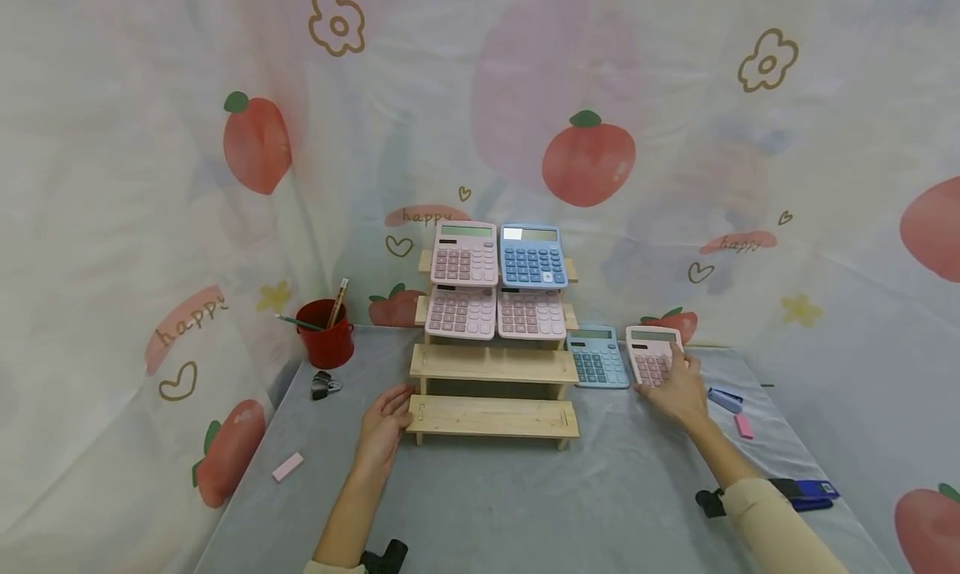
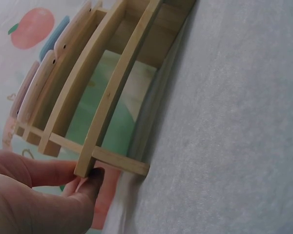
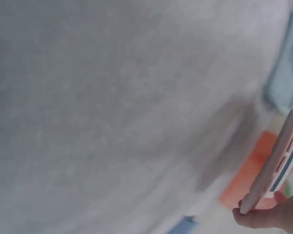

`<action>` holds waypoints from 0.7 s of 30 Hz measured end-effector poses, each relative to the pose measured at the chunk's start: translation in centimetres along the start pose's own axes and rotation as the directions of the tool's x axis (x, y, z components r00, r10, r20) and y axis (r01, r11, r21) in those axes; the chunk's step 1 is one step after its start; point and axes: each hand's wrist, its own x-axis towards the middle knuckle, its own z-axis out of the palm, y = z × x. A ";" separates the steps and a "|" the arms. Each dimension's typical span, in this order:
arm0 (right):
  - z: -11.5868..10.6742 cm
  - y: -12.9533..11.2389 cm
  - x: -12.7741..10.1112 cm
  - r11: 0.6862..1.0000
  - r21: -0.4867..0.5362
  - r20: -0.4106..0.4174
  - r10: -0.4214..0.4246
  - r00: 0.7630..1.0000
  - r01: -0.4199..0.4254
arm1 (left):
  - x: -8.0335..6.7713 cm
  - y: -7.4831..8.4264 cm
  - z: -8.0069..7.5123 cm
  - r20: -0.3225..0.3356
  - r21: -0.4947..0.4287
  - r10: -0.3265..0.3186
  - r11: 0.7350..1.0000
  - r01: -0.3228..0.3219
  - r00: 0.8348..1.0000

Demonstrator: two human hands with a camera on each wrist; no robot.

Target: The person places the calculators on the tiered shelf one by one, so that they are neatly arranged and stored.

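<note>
My left hand [image 1: 385,428] pinches the left end of the lowest step of a wooden tiered stand [image 1: 495,417]; in the left wrist view its thumb and fingers [image 2: 49,173] are at that corner. With my right hand [image 1: 678,391] I grip a pink calculator [image 1: 651,353] by its edges, right of the stand. The right wrist view shows this pink calculator [image 3: 273,163] edge-on between thumb and fingers. A blue-green calculator [image 1: 598,359] is between it and the stand. On the two upper steps stand a blue calculator [image 1: 533,257] and several pink calculators [image 1: 463,256].
At the back left is a red bucket [image 1: 327,341] with pencils, with black binder clips [image 1: 322,386] before it. A pale pink eraser [image 1: 287,466] lies front left. On the right are a small blue stapler [image 1: 725,401], a pink eraser [image 1: 743,426] and a dark blue object [image 1: 813,495].
</note>
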 end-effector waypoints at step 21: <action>-5.1 -11.8 -11.0 0.934 0.123 0.020 -0.339 0.940 0.334 | 0.2 -0.2 -0.1 0.004 -0.001 0.005 1.000 -0.005 1.000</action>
